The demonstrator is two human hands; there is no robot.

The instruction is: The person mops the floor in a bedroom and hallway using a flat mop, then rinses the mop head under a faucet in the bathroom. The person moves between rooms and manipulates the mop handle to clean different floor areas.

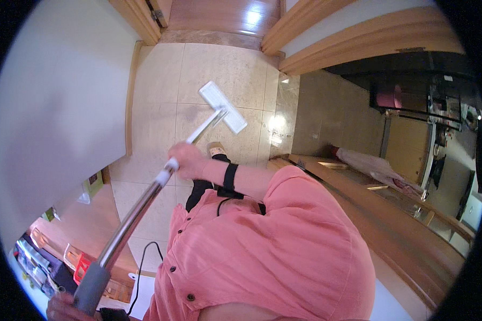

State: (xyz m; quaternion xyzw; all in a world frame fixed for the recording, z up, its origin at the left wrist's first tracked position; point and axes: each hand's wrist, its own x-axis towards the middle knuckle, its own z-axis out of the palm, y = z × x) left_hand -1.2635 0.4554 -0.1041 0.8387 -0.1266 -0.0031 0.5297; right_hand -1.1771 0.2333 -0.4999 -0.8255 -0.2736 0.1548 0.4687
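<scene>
A flat mop with a white rectangular head (223, 107) rests on the beige tiled floor, and its shiny metal pole (130, 218) runs diagonally towards the lower left. Around the pole's upper-middle part, by a white collar (166, 172), my right hand (187, 160) is closed; it looks slightly blurred. My left hand (66, 307), partly cut off by the lower left rim, grips the grey handle sleeve (91, 287) at the pole's end. One shoe (216, 149) shows just below the mop head.
A white wall (64, 88) stands on the left. Wooden door frames (305, 28) border the doorway ahead and the darker room at right. A wooden door (369, 224) stands at right. At lower left are a red plastic basket (82, 268) and a black cable (141, 261).
</scene>
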